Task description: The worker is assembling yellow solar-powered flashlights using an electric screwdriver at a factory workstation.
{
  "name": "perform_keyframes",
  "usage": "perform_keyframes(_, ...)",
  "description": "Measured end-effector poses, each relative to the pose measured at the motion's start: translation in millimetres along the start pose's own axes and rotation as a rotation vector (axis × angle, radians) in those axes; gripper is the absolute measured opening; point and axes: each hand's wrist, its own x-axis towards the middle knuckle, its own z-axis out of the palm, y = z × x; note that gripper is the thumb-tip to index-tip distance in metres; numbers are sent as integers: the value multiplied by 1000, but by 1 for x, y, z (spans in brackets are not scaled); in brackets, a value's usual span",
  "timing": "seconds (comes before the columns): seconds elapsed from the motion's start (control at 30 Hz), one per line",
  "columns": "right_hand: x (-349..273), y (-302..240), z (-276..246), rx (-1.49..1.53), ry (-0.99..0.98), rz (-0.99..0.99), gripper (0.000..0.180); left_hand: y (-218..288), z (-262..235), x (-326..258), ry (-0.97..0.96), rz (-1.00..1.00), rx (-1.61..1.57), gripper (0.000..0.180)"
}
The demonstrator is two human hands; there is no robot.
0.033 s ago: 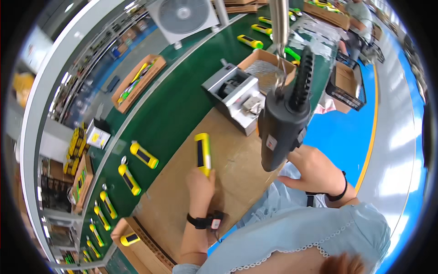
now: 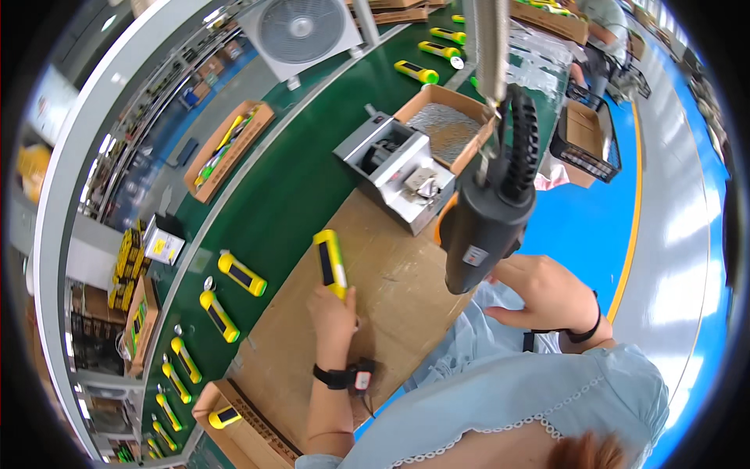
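Note:
My left hand (image 2: 334, 311) grips the lower end of a yellow flashlight (image 2: 329, 260) with a dark panel and holds it upright over the brown cardboard sheet (image 2: 391, 297) on the bench. My right hand (image 2: 541, 293) hovers at the right, fingers curled loosely, holding nothing, just below a black electric screwdriver (image 2: 488, 219) that hangs from a coiled cable. The hand does not touch the tool.
A green conveyor belt (image 2: 289, 187) carries several yellow flashlights (image 2: 242, 273). A grey metal screw feeder (image 2: 394, 164) and a cardboard box of screws (image 2: 445, 125) stand behind the sheet. A white fan (image 2: 301, 31) sits further back. A black crate (image 2: 586, 141) stands at the right.

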Motion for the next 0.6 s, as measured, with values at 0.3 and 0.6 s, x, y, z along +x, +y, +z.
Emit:
perform_keyframes(0.3, 15, 212, 34, -196, 818, 275, 38, -47, 69, 221, 160, -116, 46, 71)
perform_keyframes(0.6, 41, 276, 69, -477, 825, 536, 45, -69, 0, 235, 72, -654, 512, 59)
